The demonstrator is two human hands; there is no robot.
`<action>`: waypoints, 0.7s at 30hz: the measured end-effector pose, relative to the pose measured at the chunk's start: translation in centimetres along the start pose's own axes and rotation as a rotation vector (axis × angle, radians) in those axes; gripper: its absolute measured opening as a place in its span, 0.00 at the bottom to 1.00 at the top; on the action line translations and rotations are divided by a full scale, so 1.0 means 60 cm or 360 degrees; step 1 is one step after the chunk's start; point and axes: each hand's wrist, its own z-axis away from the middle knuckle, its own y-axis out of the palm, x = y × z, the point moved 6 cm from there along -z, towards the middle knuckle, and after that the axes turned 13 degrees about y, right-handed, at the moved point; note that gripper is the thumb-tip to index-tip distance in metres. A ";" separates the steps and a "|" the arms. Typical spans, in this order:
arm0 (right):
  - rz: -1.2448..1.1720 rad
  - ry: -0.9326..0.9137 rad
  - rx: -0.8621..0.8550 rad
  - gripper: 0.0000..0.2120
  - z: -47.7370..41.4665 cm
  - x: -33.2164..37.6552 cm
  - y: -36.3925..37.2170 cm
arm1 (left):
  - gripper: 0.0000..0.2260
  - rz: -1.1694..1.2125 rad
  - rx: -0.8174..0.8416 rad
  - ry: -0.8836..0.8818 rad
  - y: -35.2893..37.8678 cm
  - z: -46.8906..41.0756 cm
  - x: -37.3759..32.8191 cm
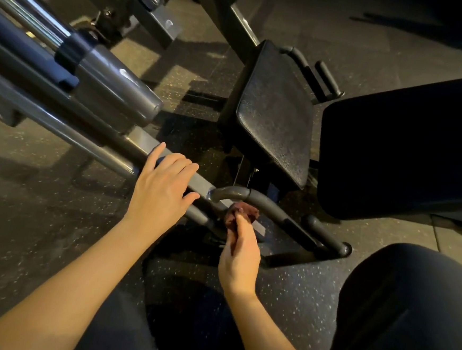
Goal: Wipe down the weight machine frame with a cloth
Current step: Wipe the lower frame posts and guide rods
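The weight machine's grey steel frame bar (pixel 144 143) runs diagonally from upper left down to the centre. My left hand (pixel 162 191) rests on this bar with fingers spread and relaxed. A small dark red cloth (pixel 242 213) is bunched against the lower end of the bar, just under the curved black handle (pixel 250 197). My right hand (pixel 238 255) pinches the cloth from below and presses it to the frame.
A black padded seat (pixel 276 117) stands beyond the handle, with a large dark pad (pixel 406 150) to its right. Chrome rods and a grey sleeve (pixel 115 88) fill the upper left. The floor is speckled rubber (pixel 284 295). My knees are at the bottom.
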 end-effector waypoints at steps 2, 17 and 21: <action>0.0146 -0.0015 -0.0134 0.18 -0.012 -0.030 -0.005 | 0.25 0.0009 -0.0024 -0.0012 0.002 0.002 -0.001; 0.0063 -0.0028 -0.0013 0.15 -0.034 -0.005 -0.015 | 0.26 -0.0006 0.0002 -0.0042 0.005 0.001 -0.001; -0.0191 -0.0051 0.0157 0.17 -0.025 -0.010 -0.003 | 0.26 -0.0017 0.0014 -0.0042 0.005 0.001 0.000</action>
